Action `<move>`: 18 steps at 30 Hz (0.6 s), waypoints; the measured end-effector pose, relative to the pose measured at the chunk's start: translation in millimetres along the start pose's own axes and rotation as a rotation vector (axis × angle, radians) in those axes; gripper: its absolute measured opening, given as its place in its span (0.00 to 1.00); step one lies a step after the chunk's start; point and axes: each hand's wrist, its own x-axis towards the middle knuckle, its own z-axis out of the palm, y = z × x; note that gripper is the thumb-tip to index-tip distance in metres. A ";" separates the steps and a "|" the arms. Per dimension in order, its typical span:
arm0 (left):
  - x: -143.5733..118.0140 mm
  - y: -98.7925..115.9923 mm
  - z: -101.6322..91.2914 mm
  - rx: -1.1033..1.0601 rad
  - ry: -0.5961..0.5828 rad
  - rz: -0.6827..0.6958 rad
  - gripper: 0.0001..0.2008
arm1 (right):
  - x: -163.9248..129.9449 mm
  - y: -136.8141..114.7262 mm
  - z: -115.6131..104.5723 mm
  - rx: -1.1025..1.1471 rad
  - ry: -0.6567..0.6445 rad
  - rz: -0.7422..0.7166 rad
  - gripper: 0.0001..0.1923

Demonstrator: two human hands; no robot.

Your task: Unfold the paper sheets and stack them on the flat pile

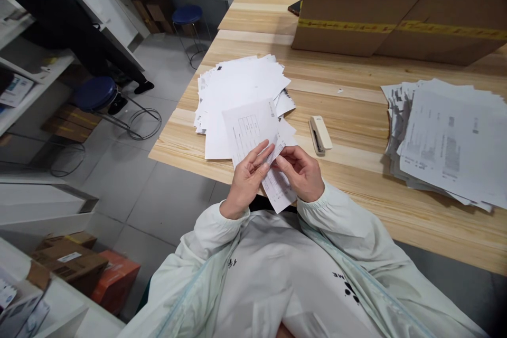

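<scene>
Printed paper sheets (247, 124) are held up over the table's front edge, overlapping at an angle with a corner turned over. My left hand (246, 179) grips them from the left, thumb toward the middle. On the other side my right hand (301, 171) pinches the sheets between thumb and bent fingers. Behind them lies an uneven pile of papers (241, 82), its top sheet mostly blank. A cream stapler (321, 133) rests on the wood just beyond my right hand, touched by neither hand.
A second stack of printed papers (451, 137) lies at the right of the wooden table (348, 163). Large cardboard boxes (344, 24) stand at the back, a dark phone-like object (295, 8) beside them. Blue stools (95, 93) and a person in dark clothes (59, 21) are at left.
</scene>
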 end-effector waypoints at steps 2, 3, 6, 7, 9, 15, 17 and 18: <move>0.6 -0.9 -0.1 0.021 0.011 0.013 0.32 | -0.1 -0.2 -0.1 0.000 0.000 -0.003 0.14; 0.6 -1.2 0.1 0.025 0.015 0.016 0.31 | -0.1 -0.3 -0.2 0.003 0.002 -0.007 0.14; 0.2 -1.2 0.6 0.025 0.020 0.018 0.29 | -0.3 -0.4 -0.7 0.013 0.003 -0.014 0.12; 0.1 -1.0 0.6 0.024 0.023 0.019 0.28 | -0.4 -0.2 -0.8 0.012 0.003 -0.014 0.12; 0.2 -0.4 0.5 0.025 0.034 0.017 0.27 | -0.5 0.5 -0.9 0.006 0.001 -0.012 0.12; 2.0 -0.7 -0.5 0.049 0.086 -0.038 0.26 | -1.1 0.7 0.3 0.031 -0.034 0.002 0.12; 2.8 -0.9 -0.2 0.059 0.114 -0.039 0.23 | -1.4 0.0 0.3 0.022 -0.044 0.005 0.12; 3.3 -0.7 -0.1 0.067 0.129 -0.037 0.22 | -1.5 -0.4 0.2 0.009 -0.049 0.005 0.12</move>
